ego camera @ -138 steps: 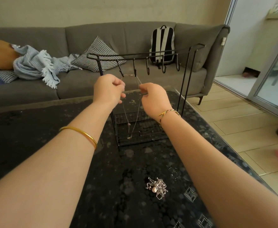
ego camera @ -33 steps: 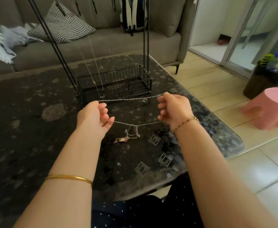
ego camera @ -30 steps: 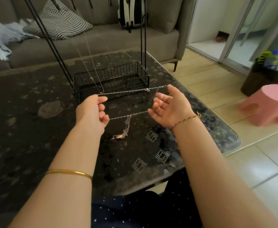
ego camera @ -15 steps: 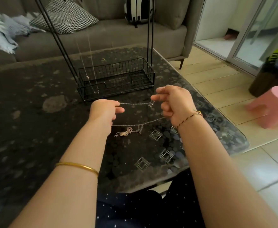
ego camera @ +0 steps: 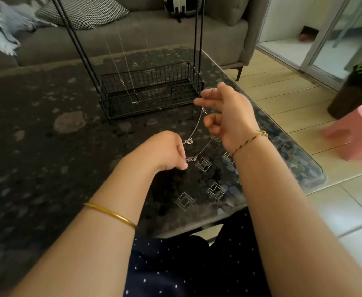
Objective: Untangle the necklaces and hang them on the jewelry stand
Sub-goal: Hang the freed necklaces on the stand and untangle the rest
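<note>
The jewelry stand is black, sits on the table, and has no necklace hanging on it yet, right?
Not quite. The jewelry stand is black and sits on the table, but a thin necklace already hangs on it, reaching down to its base. The head view shows it.

A home living room: grey sofa point(ego camera: 132, 37), dark coffee table point(ego camera: 36, 146).

head cam | faces forward-down | close over left hand point(ego camera: 165, 151) and right hand point(ego camera: 229, 118) | table point(ego camera: 36, 168) beneath | single view
</note>
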`<state>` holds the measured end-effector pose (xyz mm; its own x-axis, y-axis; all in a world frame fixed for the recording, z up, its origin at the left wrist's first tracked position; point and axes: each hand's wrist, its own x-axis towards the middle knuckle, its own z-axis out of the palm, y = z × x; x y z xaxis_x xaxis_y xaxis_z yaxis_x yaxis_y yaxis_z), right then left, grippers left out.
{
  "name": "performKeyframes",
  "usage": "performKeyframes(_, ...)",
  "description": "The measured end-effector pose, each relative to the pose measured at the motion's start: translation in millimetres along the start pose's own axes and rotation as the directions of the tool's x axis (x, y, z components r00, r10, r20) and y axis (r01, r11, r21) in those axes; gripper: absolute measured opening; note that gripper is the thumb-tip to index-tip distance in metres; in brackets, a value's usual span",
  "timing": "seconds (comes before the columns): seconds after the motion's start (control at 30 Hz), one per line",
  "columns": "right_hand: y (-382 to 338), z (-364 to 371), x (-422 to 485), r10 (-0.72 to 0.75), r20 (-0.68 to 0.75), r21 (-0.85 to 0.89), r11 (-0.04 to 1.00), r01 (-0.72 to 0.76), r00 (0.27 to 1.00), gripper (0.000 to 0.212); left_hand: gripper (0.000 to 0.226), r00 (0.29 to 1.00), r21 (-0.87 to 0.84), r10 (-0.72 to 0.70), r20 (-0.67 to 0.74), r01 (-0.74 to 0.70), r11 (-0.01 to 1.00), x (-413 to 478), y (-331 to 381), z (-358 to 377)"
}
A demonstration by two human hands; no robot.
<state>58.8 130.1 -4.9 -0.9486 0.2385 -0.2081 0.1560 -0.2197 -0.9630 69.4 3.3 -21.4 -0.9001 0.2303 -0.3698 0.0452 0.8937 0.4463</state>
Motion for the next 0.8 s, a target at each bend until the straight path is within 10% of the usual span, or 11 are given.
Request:
performKeyframes(0.37,2,-12,4,-0.179,-0.292,-0.129,0.981,0.147,0.939,0.016,0.04,0.979,0.062,-0.151,-0.134,0.16,0.985,16,-11,4)
performKeyframes(0.8,6,-7,2,-0.275,-0.119,-0.337,0.915,0.221,0.954,0.022,0.016,0.926,0.02,-0.274,-0.259,0.289,0.957,24,-26,-5)
